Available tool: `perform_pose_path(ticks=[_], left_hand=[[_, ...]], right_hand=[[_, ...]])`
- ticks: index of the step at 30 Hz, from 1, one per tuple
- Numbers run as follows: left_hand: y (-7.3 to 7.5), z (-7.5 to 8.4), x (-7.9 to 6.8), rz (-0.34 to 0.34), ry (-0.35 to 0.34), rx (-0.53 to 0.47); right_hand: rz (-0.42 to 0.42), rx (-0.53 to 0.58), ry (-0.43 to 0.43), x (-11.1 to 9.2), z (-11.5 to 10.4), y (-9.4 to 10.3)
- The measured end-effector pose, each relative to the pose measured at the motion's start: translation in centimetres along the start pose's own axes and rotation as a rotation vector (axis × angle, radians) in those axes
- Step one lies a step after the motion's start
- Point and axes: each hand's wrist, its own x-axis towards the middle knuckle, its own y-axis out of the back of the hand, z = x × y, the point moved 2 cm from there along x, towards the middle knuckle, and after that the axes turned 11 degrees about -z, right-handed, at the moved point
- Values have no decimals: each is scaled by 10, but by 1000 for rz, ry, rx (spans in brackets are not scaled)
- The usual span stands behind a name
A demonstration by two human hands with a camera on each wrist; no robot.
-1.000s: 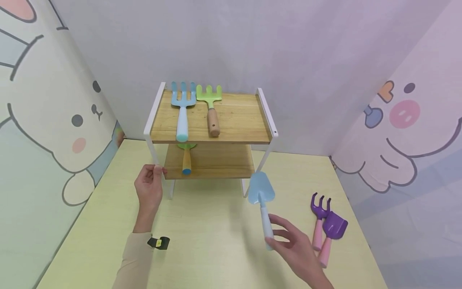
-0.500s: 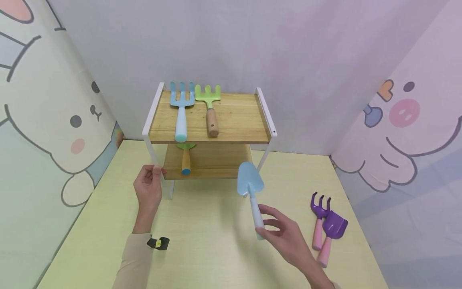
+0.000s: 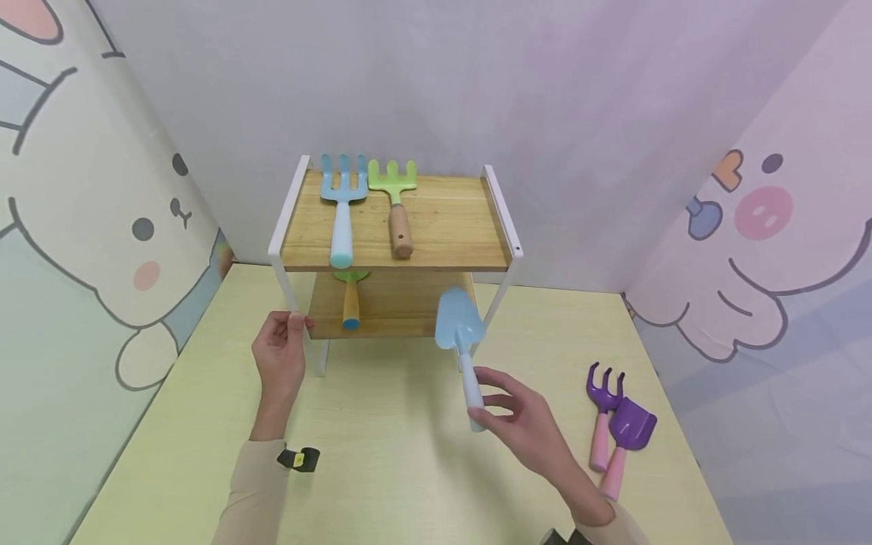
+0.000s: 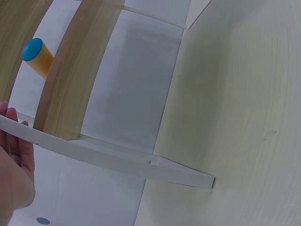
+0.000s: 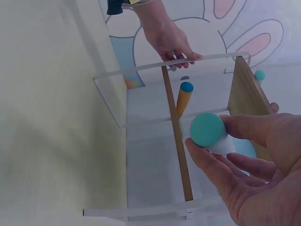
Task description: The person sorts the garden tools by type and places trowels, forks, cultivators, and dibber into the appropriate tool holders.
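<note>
My right hand (image 3: 521,424) pinches the pale handle of a light blue hand trowel (image 3: 459,322), its blade tipped up in front of the lower shelf's right end. In the right wrist view the trowel's mint end cap (image 5: 207,129) faces the camera between thumb and fingers. My left hand (image 3: 281,352) grips the white left leg of a two-tier wooden shelf (image 3: 456,219). On the top tier lie a blue hand fork (image 3: 343,219) and a green fork (image 3: 398,219) with a wooden handle. A tool with an orange handle (image 3: 350,303) lies on the lower tier, its green head mostly hidden.
On the table at right lie a purple fork (image 3: 602,397) and a purple shovel (image 3: 632,426), both with pink handles. Printed curtains (image 3: 579,113) stand behind and to both sides. The white right frame leg (image 3: 500,295) is close to the trowel blade.
My right hand has moved left and forward with the trowel, bringing its blade from beside the right leg to the lower tier's front. The left hand stays on the frame.
</note>
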Motion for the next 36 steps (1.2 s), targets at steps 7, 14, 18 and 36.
perform_pose_path(ticks=[7, 14, 18, 36], left_hand=[[1, -2, -1, 4, -5, 1], [-1, 1, -1, 7, -15, -27], [-2, 3, 0, 9, -8, -20], [0, 0, 0, 2, 13, 4]], right_hand=[[4, -11, -2, 13, -6, -2], [10, -44, -14, 27, -9, -4], [17, -51, -21, 36, -11, -5], [35, 14, -15, 78, -19, -11]])
